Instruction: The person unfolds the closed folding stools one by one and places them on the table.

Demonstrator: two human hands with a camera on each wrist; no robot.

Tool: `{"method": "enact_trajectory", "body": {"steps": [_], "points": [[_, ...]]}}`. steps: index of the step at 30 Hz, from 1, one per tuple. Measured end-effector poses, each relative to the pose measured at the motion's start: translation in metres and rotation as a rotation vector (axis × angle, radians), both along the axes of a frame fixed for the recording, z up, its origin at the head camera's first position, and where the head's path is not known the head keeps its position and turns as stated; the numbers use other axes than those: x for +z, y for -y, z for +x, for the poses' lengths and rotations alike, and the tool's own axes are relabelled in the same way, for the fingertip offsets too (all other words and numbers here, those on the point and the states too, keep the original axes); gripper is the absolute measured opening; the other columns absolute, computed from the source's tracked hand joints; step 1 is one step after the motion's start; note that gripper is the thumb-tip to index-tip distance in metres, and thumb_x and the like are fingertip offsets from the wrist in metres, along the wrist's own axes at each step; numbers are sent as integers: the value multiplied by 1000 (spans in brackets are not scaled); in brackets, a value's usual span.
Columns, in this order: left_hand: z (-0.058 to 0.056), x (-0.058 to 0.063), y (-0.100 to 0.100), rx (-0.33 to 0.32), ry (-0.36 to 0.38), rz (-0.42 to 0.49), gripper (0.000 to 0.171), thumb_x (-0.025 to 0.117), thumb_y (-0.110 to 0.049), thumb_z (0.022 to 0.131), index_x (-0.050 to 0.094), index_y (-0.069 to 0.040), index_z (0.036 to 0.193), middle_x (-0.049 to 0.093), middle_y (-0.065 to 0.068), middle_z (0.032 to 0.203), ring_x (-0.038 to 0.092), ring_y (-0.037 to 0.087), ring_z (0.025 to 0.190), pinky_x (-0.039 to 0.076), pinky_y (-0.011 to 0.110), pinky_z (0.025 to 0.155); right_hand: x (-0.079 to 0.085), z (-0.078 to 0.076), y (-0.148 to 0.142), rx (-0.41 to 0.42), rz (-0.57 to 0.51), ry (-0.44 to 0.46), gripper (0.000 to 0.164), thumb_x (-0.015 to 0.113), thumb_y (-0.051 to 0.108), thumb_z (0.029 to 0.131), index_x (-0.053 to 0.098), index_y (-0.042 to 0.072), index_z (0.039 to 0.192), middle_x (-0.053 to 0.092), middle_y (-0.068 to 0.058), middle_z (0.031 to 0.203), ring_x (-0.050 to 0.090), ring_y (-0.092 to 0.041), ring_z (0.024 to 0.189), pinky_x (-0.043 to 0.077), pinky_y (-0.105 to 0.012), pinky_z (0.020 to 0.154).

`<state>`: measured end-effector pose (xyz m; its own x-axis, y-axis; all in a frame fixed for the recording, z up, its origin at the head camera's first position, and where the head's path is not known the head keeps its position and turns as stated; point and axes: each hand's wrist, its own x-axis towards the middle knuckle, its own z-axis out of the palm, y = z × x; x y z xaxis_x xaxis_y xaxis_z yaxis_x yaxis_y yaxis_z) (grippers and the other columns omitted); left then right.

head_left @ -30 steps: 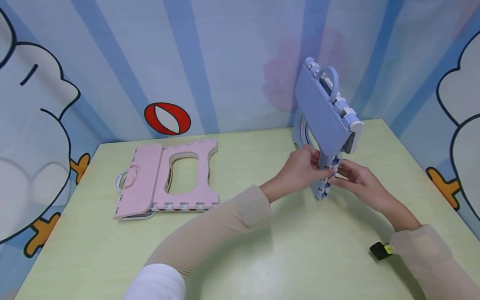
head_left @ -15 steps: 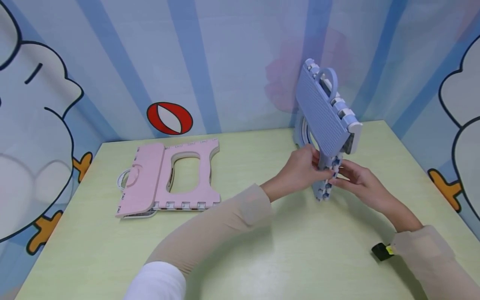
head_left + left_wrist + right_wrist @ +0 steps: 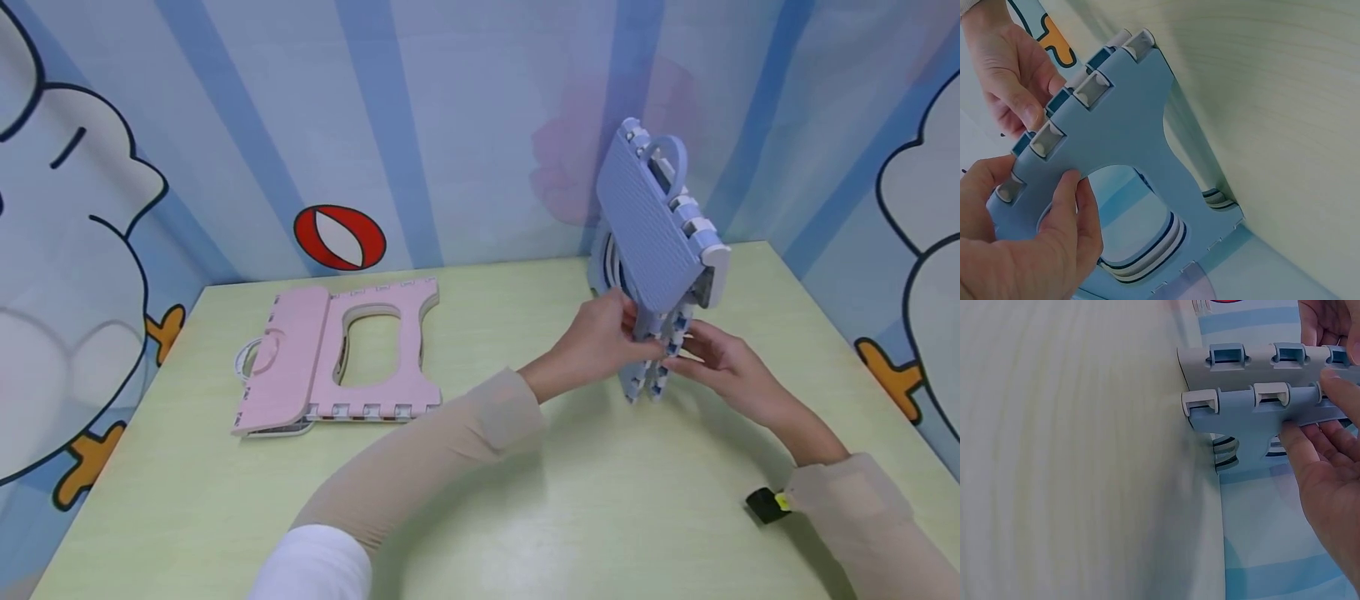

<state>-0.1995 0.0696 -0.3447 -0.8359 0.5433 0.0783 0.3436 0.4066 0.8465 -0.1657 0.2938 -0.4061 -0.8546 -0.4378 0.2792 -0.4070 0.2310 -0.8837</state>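
A blue folding stool (image 3: 647,221) stands upright on the table at the back right, half folded, its ribbed top slanting and a loop handle at the upper edge. In the head view my left hand (image 3: 600,337) pinches the near edge of its left leg panel, fingers through the oval cutout, as the left wrist view shows on the panel (image 3: 1119,119). My right hand (image 3: 723,362) grips the right leg panel by its hinged edge, thumb and fingers on either side. A narrow gap shows between the two panels in the right wrist view, where the nearer panel (image 3: 1235,406) sits below the other.
A pink folding stool (image 3: 288,358) lies flat and folded at the left of the pale green table (image 3: 525,517). Close behind the blue stool hangs a striped cartoon backdrop (image 3: 480,133). A small black object (image 3: 767,506) with a yellow-green tab sits at my right sleeve.
The two leg panels of the blue stool have come slightly apart at their near edges. Its top has shifted a little to the right, and my right hand has moved slightly right with its panel.
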Motion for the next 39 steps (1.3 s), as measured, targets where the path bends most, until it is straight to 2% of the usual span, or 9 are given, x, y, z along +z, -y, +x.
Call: {"method": "enact_trajectory", "body": {"steps": [14, 28, 35, 39], "points": [[-2, -1, 6, -8, -25, -16, 33, 79, -16, 87, 54, -5, 105, 62, 2, 97, 60, 5, 82, 51, 14, 66, -2, 0, 0, -11, -4, 3, 58, 53, -6, 100, 34, 3, 154, 41, 10, 151, 45, 4, 129, 47, -18, 95], [-2, 2, 13, -8, -49, -71, 35, 79, -18, 87, 55, -4, 108, 62, 5, 103, 61, 9, 90, 49, 13, 70, 1, 2, 1, -37, 9, 42, 57, 55, -2, 101, 34, 1, 153, 41, -5, 153, 47, 5, 124, 48, -18, 94], [-4, 0, 15, -4, 0, -52, 33, 79, -17, 87, 54, -6, 105, 60, 2, 100, 60, 8, 88, 50, 15, 70, -2, 2, 1, -34, -3, 34, 57, 54, -3, 101, 34, 1, 153, 42, 3, 151, 49, 5, 124, 48, -17, 93], [-4, 0, 17, -14, 9, -43, 32, 78, -17, 88, 53, -5, 105, 60, 2, 100, 60, 8, 88, 50, 15, 70, -1, 3, 2, -44, -4, 28, 57, 54, -4, 100, 34, 1, 153, 42, 2, 151, 49, 6, 123, 47, -17, 93]]}}
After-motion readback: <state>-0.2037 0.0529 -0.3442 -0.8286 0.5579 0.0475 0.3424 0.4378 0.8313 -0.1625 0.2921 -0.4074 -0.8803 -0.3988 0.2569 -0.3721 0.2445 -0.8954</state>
